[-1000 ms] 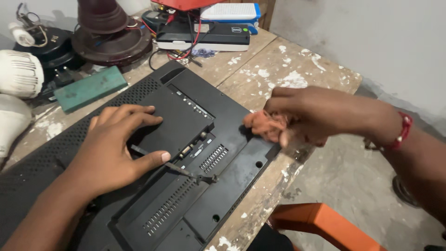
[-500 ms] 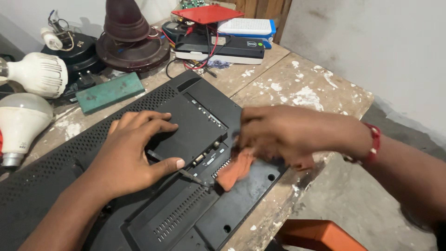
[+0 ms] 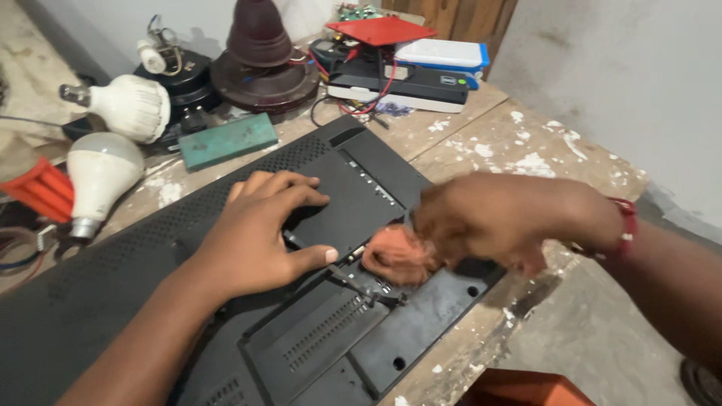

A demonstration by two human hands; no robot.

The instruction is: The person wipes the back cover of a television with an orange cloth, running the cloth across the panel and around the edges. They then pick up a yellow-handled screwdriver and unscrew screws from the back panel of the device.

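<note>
Here, paint-spattered wooden table (image 3: 526,143) beside grey wall (image 3: 617,68).

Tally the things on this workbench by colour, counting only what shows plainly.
Black: 2, the television back panel and the flat box.
White: 2, the light bulbs.
Orange: 1, the cloth in the right hand.
Green: 1, the block.
Red: 1, the plate.
Brown: 1, the domed base.
Total: 8.

Right hand (image 3: 511,218) presses orange cloth (image 3: 397,254) onto black panel (image 3: 421,316); left hand (image 3: 256,233) rests flat.
</note>
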